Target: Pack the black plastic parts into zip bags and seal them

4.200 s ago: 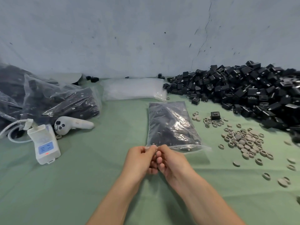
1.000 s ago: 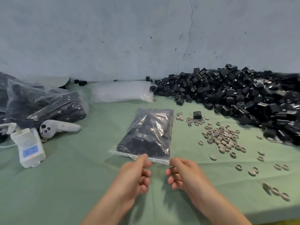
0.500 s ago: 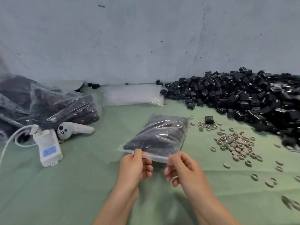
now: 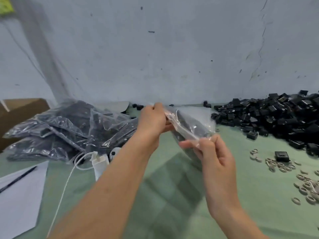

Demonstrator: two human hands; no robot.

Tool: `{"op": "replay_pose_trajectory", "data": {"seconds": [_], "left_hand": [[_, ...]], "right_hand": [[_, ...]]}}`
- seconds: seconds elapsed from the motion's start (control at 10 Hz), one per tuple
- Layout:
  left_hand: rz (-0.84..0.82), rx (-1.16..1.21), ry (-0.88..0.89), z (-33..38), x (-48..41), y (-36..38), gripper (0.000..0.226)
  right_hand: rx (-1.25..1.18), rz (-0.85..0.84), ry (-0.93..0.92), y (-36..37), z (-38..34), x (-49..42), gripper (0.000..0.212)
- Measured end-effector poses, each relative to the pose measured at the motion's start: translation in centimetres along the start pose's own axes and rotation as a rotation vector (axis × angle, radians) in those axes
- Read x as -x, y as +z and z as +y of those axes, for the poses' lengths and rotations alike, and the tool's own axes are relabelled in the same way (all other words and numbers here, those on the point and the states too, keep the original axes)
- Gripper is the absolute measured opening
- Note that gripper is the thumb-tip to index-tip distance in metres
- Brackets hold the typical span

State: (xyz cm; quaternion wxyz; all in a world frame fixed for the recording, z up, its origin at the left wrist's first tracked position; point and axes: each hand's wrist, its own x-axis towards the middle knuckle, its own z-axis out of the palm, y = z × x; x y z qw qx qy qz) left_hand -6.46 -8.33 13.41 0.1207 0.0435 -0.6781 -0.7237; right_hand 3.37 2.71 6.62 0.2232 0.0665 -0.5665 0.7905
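Holding a filled zip bag (image 4: 188, 126) clear of the green table cover (image 4: 172, 195) in the middle of the frame, both hands are clamped on its top strip. The left hand (image 4: 153, 118) grips the upper left end of that strip, its fingers curled around the plastic. The right hand (image 4: 212, 152) pinches the lower right end between thumb and fingertips. The bag hangs slanted between them, its dark contents sagging away from the camera. The blur hides whether the zip is pressed closed along its length.

At the right of the frame a large heap of loose black plastic parts (image 4: 276, 118) lies against the grey wall (image 4: 172, 57). One single black part (image 4: 281, 156) sits apart from the heap among scattered beige rings (image 4: 303, 185), which spread toward the lower right.

At the left, a pile of packed bags (image 4: 69, 130) lies behind the left forearm. Just in front of that pile stand a white device (image 4: 100, 163) with a cable (image 4: 65, 183) trailing toward the bottom edge, and a white controller (image 4: 114, 152) that the arm mostly hides. A sheet of paper (image 4: 19, 200) with a pen (image 4: 17, 178) on it lies at the lower left. A cardboard box (image 4: 19, 109) shows at the left edge.
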Motion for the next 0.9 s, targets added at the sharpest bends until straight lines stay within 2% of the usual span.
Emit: {"op": "replay_pose_trajectory", "data": {"seconds": [0.1,0.2,0.3,0.4,0.5,0.6,0.7,0.8,0.9], "left_hand": [[0.017,-0.057,0.167,5.6,-4.4,-0.9,0.034],[0.044,-0.076,0.278,10.2,-9.0,-4.9,0.037],[0.142,-0.141,0.421,12.7,-13.2,-10.7,0.034],[0.273,-0.275,0.391,11.2,-17.0,-17.2,0.031],[0.377,-0.366,0.111,5.7,-19.8,-23.1,0.030],[0.448,-0.377,-0.101,-0.1,-20.6,-26.0,0.025],[0.466,-0.335,-0.139,-2.2,-21.0,-26.8,0.024],[0.469,-0.347,-0.156,-1.1,-20.8,-25.6,0.025],[0.427,-0.231,-0.018,1.7,-18.4,-22.2,0.017]], "right_hand": [[-0.201,-0.030,-0.072,4.9,-0.5,-4.8,0.021],[-0.181,-0.146,-0.149,11.4,-0.3,-9.7,0.014],[-0.117,-0.126,-0.136,18.4,0.8,-14.3,0.023],[0.166,-0.177,0.116,24.6,5.2,-18.2,0.025],[0.199,-0.396,0.577,28.4,11.5,-18.8,0.019],[0.171,-0.438,0.783,28.7,16.5,-17.4,0.020],[0.161,-0.388,0.766,26.6,18.3,-16.3,0.022],[0.139,-0.372,0.697,22.2,15.9,-15.9,0.016],[-0.007,-0.231,0.505,16.3,10.1,-14.8,0.014]]}}
